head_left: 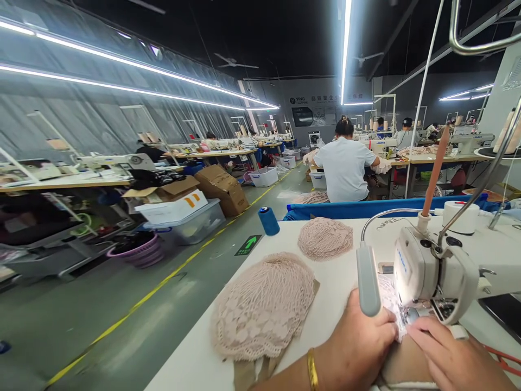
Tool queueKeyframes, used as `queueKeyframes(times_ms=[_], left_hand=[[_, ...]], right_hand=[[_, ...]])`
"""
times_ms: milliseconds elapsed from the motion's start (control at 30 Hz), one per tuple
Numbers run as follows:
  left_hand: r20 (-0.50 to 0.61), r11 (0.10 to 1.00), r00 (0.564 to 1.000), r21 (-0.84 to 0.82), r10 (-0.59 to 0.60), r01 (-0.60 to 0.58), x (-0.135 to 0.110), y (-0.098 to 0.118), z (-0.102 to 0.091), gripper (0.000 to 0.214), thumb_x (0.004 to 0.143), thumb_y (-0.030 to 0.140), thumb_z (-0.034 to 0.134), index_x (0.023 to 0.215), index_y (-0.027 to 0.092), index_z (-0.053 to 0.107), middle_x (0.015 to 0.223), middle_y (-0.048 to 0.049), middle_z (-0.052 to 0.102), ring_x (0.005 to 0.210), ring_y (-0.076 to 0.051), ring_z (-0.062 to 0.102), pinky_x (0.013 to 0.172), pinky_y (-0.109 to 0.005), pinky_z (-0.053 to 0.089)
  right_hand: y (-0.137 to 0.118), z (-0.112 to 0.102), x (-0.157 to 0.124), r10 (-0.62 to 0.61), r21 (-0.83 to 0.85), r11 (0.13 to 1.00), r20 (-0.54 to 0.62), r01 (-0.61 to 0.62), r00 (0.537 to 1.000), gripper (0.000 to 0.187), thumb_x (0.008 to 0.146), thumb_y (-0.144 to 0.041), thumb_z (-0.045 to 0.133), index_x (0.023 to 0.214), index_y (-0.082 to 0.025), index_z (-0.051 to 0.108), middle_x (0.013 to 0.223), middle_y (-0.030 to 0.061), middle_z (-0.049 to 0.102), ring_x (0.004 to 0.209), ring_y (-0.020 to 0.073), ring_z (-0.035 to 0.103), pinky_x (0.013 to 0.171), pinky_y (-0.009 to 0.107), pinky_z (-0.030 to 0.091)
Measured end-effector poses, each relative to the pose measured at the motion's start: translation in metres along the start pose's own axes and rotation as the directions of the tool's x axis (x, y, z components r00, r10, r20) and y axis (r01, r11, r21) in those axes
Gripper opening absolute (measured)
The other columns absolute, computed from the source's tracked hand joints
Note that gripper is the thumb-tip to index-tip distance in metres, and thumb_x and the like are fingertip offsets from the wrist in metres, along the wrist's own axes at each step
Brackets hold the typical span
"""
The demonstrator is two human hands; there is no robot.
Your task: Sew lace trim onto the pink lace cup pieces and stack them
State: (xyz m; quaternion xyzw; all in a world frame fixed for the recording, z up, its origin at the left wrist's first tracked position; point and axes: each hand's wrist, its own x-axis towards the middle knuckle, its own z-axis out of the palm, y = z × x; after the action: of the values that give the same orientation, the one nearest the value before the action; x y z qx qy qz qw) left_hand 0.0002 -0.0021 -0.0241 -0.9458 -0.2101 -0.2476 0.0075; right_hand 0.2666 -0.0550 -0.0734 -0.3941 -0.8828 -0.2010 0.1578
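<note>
My left hand [358,342], a gold bangle on its wrist, lies flat on a piece of white lace and beige fabric [391,304] at the sewing machine [435,271]. My right hand [451,353] presses the same fabric just in front of the needle, fingers bent over it. A grey lamp head [368,282] on a flexible neck hangs above my left hand. Two stacks of pinkish lace pieces lie on the white table [325,304], one near [262,307] and one farther [324,238], to the left of my hands.
A blue thread cone [268,220] stands at the table's far corner. A person in a white shirt [345,165] sits ahead with their back to me. Left of the aisle with a yellow floor line stand cardboard boxes [222,187], plastic bins [185,220] and more sewing tables.
</note>
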Motion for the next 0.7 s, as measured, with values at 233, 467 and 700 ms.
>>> queueKeyframes(times_ms=[233, 467, 700], left_hand=[[0.008, 0.995, 0.997, -0.062, -0.072, 0.072, -0.001, -0.001, -0.010, 0.014, 0.106, 0.034, 0.067, 0.108, 0.021, 0.072, 0.111, -0.0055, 0.078, 0.102, -0.024, 0.072, 0.111, -0.046, 0.047], [0.059, 0.978, 0.986, -0.128, -0.158, 0.164, -0.001, -0.004, -0.021, 0.030, 0.108, 0.031, 0.062, 0.081, 0.021, 0.067, 0.082, -0.0013, 0.070, 0.077, -0.019, 0.063, 0.083, -0.033, 0.053], [-0.032, 0.981, 0.995, -0.174, -0.094, 0.087, -0.002, -0.006, -0.015, 0.012, 0.099, 0.019, 0.063, 0.105, 0.022, 0.073, 0.103, -0.0067, 0.068, 0.091, -0.022, 0.063, 0.080, -0.034, 0.054]], right_hand=[[-0.004, -0.002, 0.007, -0.149, -0.013, 0.989, -0.047, 0.149, 0.988, 0.046, 0.096, -0.010, 0.053, 0.138, -0.020, 0.068, 0.129, 0.0038, 0.082, 0.106, 0.0214, 0.082, 0.084, 0.027, 0.066], [0.008, -0.009, 0.004, -0.036, 0.042, 0.998, -0.023, 0.037, 0.999, 0.032, 0.097, -0.012, 0.056, 0.119, -0.027, 0.074, 0.104, 0.0027, 0.082, 0.095, 0.0237, 0.078, 0.080, 0.033, 0.061], [0.015, -0.024, -0.002, 0.061, 0.098, 0.994, -0.120, -0.049, 0.991, 0.019, 0.105, -0.026, 0.058, 0.117, -0.027, 0.073, 0.115, 0.0075, 0.081, 0.102, 0.0270, 0.075, 0.092, 0.039, 0.059]])
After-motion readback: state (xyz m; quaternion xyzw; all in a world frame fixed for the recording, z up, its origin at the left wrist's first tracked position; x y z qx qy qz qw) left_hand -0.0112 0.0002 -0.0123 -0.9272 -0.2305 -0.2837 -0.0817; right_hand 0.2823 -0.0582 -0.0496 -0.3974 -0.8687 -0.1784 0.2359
